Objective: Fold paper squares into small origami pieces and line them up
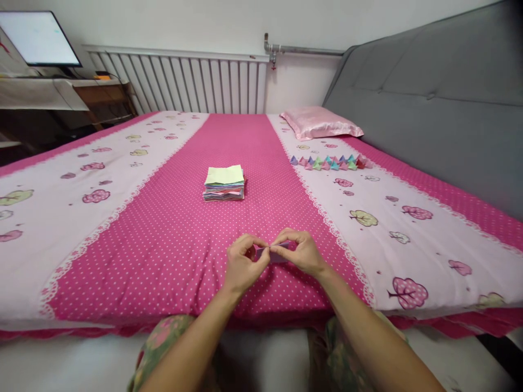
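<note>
Close to the bed's near edge, both hands pinch a small piece of purple paper point(279, 258) with a fold in it. My left hand point(246, 262) grips it from the left, thumb and index finger pressed together. From the right, my right hand point(300, 253) pinches the same paper, its fingertips meeting those of the left. Part of the paper is hidden behind the fingers. Beyond the hands stands a stack of coloured paper point(224, 185) with a pale yellow sheet on top. Farther right, several small folded paper pieces point(329, 163) in mixed colours lie in rows.
The pink and white bedspread point(183, 239) covers the wide bed. A pink pillow point(321, 122) lies at the back right, near the grey headboard point(429, 65). Behind the bed runs a white radiator point(183, 81). At the far left a monitor point(36, 38) stands on a desk.
</note>
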Demonstrator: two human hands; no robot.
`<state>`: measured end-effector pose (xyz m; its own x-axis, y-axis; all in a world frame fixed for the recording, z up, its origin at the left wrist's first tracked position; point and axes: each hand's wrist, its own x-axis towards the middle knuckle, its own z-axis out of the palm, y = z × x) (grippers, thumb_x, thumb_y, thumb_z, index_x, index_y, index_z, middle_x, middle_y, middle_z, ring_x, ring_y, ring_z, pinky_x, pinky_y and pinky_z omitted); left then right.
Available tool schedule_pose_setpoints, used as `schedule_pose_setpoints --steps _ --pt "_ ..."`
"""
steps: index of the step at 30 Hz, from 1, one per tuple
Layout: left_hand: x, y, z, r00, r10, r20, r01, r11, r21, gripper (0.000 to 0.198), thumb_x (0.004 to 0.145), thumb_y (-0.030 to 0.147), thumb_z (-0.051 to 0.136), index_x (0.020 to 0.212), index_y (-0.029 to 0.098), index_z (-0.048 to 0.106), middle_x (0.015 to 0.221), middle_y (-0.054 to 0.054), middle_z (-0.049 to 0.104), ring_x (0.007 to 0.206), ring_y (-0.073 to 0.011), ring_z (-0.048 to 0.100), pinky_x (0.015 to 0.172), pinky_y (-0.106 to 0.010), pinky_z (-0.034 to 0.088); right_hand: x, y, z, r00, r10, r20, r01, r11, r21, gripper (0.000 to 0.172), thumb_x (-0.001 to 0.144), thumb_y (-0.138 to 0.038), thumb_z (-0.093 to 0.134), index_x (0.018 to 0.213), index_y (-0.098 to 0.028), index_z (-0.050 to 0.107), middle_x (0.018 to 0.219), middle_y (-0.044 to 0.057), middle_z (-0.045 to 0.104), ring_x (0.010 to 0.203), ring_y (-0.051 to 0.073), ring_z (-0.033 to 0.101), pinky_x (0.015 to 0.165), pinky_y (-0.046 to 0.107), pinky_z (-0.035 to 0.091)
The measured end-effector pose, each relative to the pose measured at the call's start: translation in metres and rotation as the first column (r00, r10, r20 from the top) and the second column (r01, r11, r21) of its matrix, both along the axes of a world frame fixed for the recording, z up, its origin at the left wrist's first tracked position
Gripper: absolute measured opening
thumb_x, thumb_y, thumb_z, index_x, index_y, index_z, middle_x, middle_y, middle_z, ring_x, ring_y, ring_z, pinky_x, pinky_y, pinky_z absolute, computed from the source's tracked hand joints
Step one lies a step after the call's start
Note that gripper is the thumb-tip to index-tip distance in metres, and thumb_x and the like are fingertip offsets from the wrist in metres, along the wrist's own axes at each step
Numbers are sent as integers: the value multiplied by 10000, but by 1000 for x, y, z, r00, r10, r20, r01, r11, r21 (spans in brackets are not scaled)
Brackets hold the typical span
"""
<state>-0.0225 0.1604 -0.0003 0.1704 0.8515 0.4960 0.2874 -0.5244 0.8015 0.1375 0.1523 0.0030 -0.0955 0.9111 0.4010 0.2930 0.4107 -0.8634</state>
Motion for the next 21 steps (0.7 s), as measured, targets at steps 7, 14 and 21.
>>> schedule_pose_setpoints --steps 7,14,21 --pt "0 0 0 999 -22 -26 21 1000 -22 75 646 102 541 624 169 514 586 39 439 512 -76 363 480 -203 297 -2 -2 1 999 46 -5 -46 998 40 45 704 -238 683 676 -208 701 633 24 644 620 148 552 604 296 437" --pt "-3 2 2 999 -31 28 32 999 -44 91 629 82 522 632 171 503 595 45 437 507 -69 348 480 -198 288 0 -2 1 998 42 -51 -42 999 -3 41 689 -249 701 677 -210 700 645 20 641 632 147 549 595 296 429" --pt "-17 15 4 975 84 207 -54 988 -146 81 599 84 526 611 163 511 567 50 442 477 -55 357 454 -180 289 16 1 1 932 -99 -348 69 993 -98 88 662 -305 717 663 -230 671 655 -15 633 635 143 559 613 306 461"
